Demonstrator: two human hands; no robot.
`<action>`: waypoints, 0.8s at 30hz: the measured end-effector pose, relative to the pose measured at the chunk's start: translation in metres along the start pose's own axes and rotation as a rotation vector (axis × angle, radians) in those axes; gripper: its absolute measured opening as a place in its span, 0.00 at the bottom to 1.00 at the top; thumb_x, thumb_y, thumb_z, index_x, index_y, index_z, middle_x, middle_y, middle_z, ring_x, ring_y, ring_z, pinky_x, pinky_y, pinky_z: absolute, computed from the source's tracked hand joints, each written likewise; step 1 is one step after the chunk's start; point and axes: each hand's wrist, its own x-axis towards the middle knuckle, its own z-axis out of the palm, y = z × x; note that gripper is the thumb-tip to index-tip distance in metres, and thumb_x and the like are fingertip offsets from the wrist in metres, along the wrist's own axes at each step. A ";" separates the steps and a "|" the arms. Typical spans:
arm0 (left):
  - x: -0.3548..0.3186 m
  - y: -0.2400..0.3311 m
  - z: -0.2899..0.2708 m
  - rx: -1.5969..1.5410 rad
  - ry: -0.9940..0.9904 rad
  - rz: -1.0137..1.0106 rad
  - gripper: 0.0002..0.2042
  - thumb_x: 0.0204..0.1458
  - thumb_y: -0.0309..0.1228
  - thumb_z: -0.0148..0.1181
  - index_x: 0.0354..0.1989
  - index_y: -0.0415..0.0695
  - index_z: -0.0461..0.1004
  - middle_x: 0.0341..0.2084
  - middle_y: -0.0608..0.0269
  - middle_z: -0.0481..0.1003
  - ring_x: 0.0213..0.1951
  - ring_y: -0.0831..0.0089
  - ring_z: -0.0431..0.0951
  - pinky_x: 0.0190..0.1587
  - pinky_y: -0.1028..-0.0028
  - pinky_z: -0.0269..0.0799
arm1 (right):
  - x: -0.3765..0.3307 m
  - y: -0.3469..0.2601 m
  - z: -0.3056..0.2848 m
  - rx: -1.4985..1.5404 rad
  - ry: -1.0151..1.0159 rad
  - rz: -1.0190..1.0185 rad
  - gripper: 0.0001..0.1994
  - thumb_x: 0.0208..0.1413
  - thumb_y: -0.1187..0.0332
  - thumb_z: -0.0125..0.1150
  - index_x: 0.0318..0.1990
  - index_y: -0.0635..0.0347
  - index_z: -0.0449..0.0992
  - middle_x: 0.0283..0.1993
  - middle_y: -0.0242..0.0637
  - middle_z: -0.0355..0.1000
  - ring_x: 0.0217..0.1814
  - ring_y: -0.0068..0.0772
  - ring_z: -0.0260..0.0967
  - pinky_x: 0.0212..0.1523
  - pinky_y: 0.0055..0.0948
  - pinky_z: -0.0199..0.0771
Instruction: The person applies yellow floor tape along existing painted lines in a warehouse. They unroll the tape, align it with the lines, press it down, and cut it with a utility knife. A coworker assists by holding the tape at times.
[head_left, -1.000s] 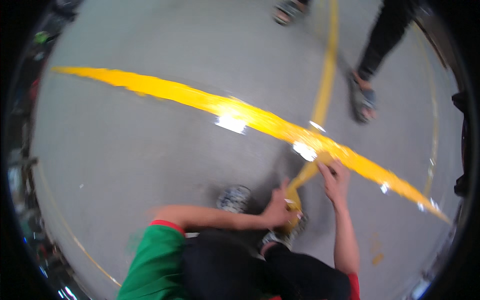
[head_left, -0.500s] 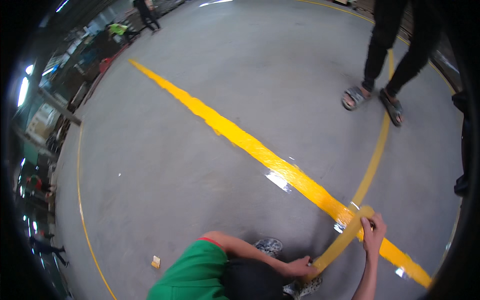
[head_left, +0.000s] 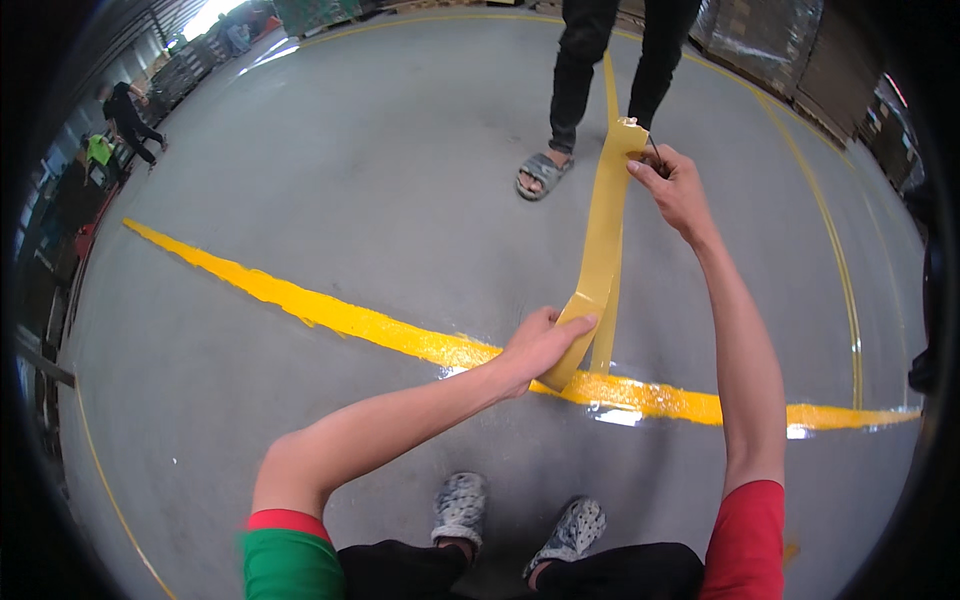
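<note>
A broad strip of yellow tape [head_left: 601, 225] stretches between my two hands, above the floor. My left hand [head_left: 548, 347] grips its near part, thumb on the face of the strip, by the bright yellow floor line [head_left: 380, 325]. My right hand [head_left: 676, 190] is closed at the far end, farther out and higher up, where the tape shows a pale, ragged edge. Something thin and dark also shows at those right fingertips; I cannot make out what it is. Beneath the strip runs a duller yellow line [head_left: 604, 345] on the floor, meeting the bright one.
Another person's dark-trousered legs [head_left: 582, 75] stand just past the tape, one sandal [head_left: 543, 176] visible. My own patterned clogs [head_left: 461, 508] are on the grey floor below. Wrapped stacked goods [head_left: 765, 40] stand at the far right. A person in dark clothes [head_left: 128, 120] is at the far left.
My view has turned and raised. Both hands have moved out ahead of me, the right one farthest, and the tape between them now points away from me.
</note>
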 end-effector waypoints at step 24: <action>0.036 0.043 -0.004 -0.271 0.039 0.139 0.28 0.58 0.48 0.61 0.53 0.33 0.68 0.44 0.52 0.76 0.46 0.68 0.78 0.50 0.68 0.72 | 0.067 -0.026 -0.002 0.063 0.034 -0.080 0.22 0.55 0.58 0.66 0.52 0.65 0.78 0.23 0.29 0.60 0.25 0.25 0.57 0.28 0.31 0.61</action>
